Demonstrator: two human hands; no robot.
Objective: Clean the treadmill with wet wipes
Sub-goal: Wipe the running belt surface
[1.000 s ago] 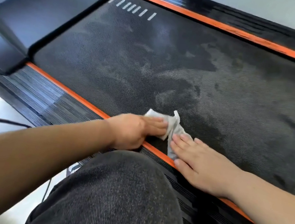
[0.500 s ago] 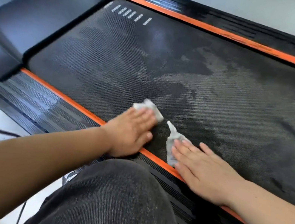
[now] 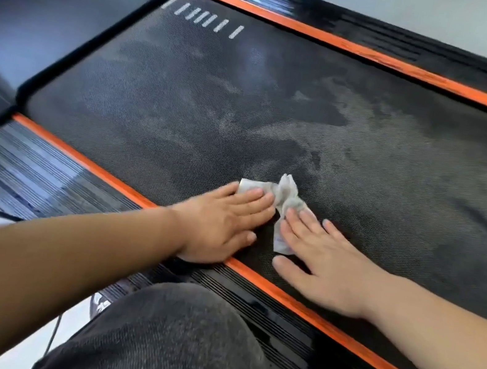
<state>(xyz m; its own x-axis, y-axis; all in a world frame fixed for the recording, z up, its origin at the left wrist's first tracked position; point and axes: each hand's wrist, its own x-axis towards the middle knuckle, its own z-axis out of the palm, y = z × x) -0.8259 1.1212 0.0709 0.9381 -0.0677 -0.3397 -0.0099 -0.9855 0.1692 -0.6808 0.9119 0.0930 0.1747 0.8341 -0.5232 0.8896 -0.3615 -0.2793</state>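
Hands are back together vs 0.5 s ago. left hand point(image 3: 219, 222) and right hand point(image 3: 325, 264) both flat, fingers straight, pressing wipes point(image 3: 286, 192) onto treadmill belt point(image 3: 372, 148) near orange rail point(image 3: 107, 174). Scrub strokes ongoing, belt patchy. Count: 2 hands, probably 2 wipes; bunched, hard to separate

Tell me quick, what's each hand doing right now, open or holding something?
Left hand: open, flat fingers pressing the wet wipes on the treadmill belt.
Right hand: open, flat, pressing them too.
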